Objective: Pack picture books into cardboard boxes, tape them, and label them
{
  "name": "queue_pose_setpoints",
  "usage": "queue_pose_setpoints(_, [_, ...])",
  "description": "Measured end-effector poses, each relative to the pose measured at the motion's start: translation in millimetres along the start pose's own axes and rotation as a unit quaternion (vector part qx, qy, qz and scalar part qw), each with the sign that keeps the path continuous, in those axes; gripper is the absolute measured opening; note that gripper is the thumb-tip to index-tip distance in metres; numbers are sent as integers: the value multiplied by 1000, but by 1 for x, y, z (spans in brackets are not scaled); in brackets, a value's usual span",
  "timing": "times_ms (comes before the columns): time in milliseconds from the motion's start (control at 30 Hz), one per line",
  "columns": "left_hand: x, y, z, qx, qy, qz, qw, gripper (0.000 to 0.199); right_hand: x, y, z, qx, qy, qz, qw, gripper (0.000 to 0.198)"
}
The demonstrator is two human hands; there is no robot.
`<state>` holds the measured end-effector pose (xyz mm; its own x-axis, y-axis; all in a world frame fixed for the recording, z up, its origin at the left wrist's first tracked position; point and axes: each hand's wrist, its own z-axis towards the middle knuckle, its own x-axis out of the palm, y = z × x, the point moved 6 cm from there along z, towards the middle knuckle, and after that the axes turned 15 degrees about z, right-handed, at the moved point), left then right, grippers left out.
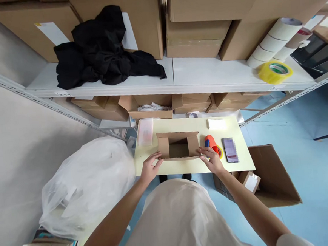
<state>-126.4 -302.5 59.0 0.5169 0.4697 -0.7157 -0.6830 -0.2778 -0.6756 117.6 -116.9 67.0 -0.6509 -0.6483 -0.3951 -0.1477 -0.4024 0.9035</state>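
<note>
A small cardboard box (163,147) stands on the pale yellow table (190,167), its top flaps partly folded and its inside showing dark. My left hand (150,167) pinches the box's near left corner, thumb and fingers on the flap edge. At the near right corner, my right hand (212,160) grips the box the same way. Just beyond my right hand lies a red and blue tape dispenser (211,142) with a yellow roll. To its right is a phone (230,150), its screen blurred.
A translucent plastic packet (145,132) and a white card (216,124) lie on the table. Behind rises a shelf (205,74) with cartons, black cloth (104,52) and tape rolls (275,72). A white plastic bag (91,181) bulges at left; an open carton (276,174) stands at right.
</note>
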Motion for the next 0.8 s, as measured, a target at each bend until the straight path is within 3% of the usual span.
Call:
queue_pose_setpoints(100, [6,2,-4,-48,5,-41,998,29,0,-3,-1,41,-25,36,998,35])
queue_pose_setpoints(233, [7,11,-1,-136,-42,-121,982,53,0,-15,4,137,-80,84,984,41])
queue_pose_setpoints(333, [7,17,8,-186,-38,-133,973,55,1,-30,11,206,-113,88,968,52])
queue_pose_setpoints(433, [9,21,16,-204,0,-117,972,47,8,-48,19,258,-69,129,955,59])
queue_pose_setpoints(533, [11,21,19,-182,17,-87,979,43,10,-60,25,305,4,136,942,64])
queue_pose_setpoints(600, [15,19,18,-163,33,-59,984,43,2,-55,34,277,24,67,958,80])
queue_pose_setpoints(700, [20,22,18,-170,59,-38,983,44,-12,-24,56,128,26,-86,988,107])
queue_pose_setpoints(800, [22,26,20,-202,71,-71,974,44,-10,7,74,8,77,-194,978,114])
